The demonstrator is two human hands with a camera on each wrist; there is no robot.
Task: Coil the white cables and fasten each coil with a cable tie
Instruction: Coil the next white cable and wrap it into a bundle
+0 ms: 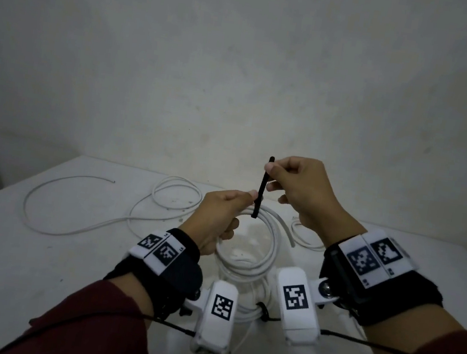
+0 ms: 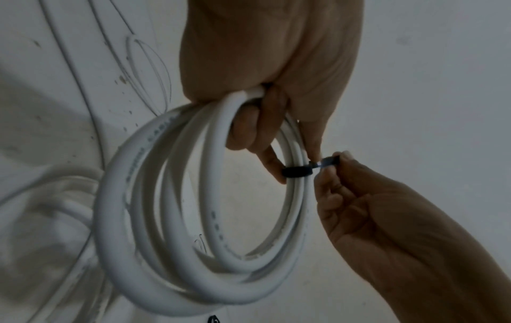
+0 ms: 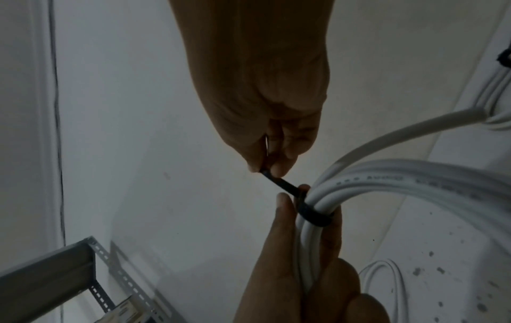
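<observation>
1. Above the near middle of the tabletop [image 1: 39, 240], the left hand [image 1: 218, 216] holds a coil [image 1: 255, 248] of thick white cable upright, its fingers curled through the loops and the thumb and forefinger nipping the bundle at its top.
2. A black cable tie [image 1: 261, 189] is wrapped around the bundle right at those fingertips. In the left wrist view the band [image 2: 297, 171] sits snug across all the strands, between the left thumb and forefinger.
3. The right hand [image 1: 301, 191] pinches the free tail of the tie between thumb and forefinger; its other fingers are curled in, holding nothing.
4. The tail's long axis runs up and away from the coil, nearly vertical in the head view. The right hand sits above and slightly right of the wrapped band, so any pull should follow that line, with the left hand bracing the coil against it.
5. Judged from this, the step is tightening the tie; whether it is fully cinched cannot be told.
6. Loose white cable [image 1: 78, 216] lies uncoiled on the tabletop to the far left, and a second loose loop [image 1: 176, 196] lies behind the hands. Another coil [image 1: 250, 312], with a black tie on it, lies near the wrists.
</observation>
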